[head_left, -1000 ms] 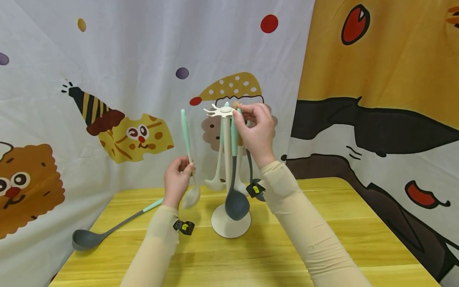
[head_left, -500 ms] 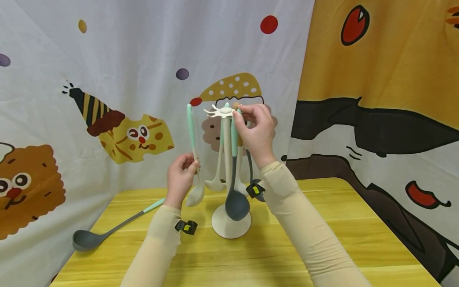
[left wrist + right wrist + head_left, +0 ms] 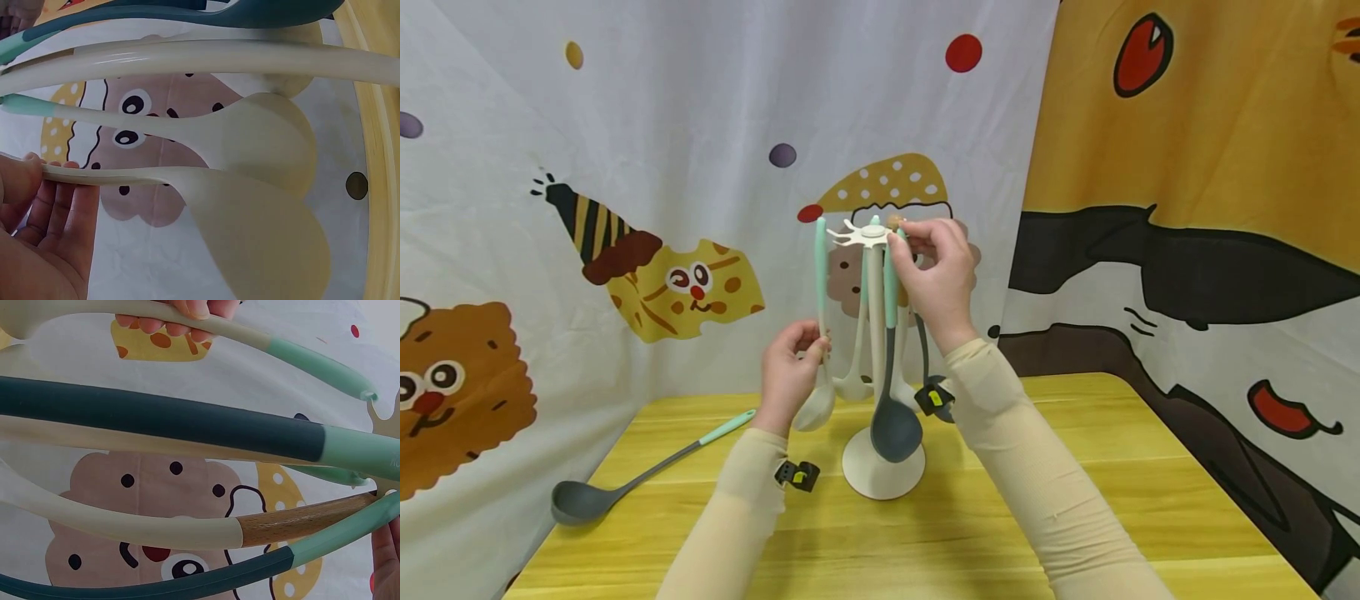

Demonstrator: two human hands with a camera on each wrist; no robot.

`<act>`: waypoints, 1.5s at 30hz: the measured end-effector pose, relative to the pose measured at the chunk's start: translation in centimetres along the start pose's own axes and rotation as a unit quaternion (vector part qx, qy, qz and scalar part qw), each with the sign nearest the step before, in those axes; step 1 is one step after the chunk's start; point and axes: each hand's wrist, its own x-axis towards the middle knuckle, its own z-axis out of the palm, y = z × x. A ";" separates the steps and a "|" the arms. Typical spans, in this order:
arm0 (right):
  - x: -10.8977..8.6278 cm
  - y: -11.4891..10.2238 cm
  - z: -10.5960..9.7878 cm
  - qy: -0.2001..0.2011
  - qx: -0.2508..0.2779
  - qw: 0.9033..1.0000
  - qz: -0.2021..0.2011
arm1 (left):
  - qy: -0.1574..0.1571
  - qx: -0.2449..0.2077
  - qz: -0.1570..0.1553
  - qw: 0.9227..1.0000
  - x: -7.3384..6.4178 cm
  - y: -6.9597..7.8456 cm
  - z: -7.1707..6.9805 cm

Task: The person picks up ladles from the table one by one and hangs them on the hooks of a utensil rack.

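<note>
My left hand (image 3: 790,371) pinches the stem of a cream spatula with a mint handle (image 3: 822,267). The spatula stands nearly upright at the left of a white utensil rack (image 3: 883,479). In the left wrist view its broad cream head (image 3: 262,231) hangs beside another cream utensil (image 3: 256,134). Close to the rack's hooks is the tip of its mint handle (image 3: 319,369) in the right wrist view; whether they touch I cannot tell. My right hand (image 3: 942,271) pinches the rack's hooked top at its right side, partly covering the hooks. A dark grey ladle (image 3: 897,429) hangs at the front.
Another dark grey ladle (image 3: 583,502) with a mint handle lies on the wooden table (image 3: 1037,517) at the left. Behind the rack hang several utensils, one with a wooden handle (image 3: 306,519). A printed curtain (image 3: 700,100) closes off the back.
My left hand has moved right with the spatula, bringing its handle from a leaning position to upright beside the rack's hooks. My right hand has stayed in place.
</note>
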 end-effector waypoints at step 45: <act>-0.1 0.0 0.0 -0.004 -0.013 1.000 -0.004 | -0.025 0.021 0.039 0.999 -0.8 -0.2 1.7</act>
